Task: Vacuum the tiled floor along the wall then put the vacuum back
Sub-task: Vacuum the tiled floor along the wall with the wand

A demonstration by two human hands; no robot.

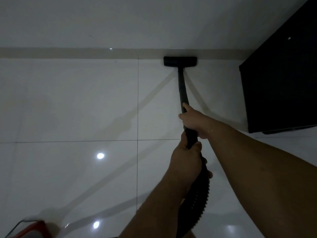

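While the vacuuming goes on, the scene reads near to far as follows.

Red body: a red shape (32, 228), probably the vacuum's canister, sits on the floor at the lower left, blurred, well apart from the wall.

Hose: the ribbed black hose (197, 200) runs up from the bottom edge into the rear hand.

Left hand: the left hand (186, 162) is clenched around the upper end of the wand where the hose joins.

Right hand: the right hand (193, 121) is wrapped around the black wand (181, 86) just ahead of the left, thumb lying along the tube.

Tiled floor: the glossy white tiled floor (77, 103) shows no debris that can be made out in this dim light.

Floor head: the black floor head (179, 61) lies flat on the tiles, touching the beige skirting (68, 52) at the foot of the wall (120, 21).

Cabinet: a dark cabinet (283, 79) stands near, to the right.

Progress: by my judgement the wall pass is mid-way; the stretch to the left looks unswept, and returning the vacuum is not yet begun.
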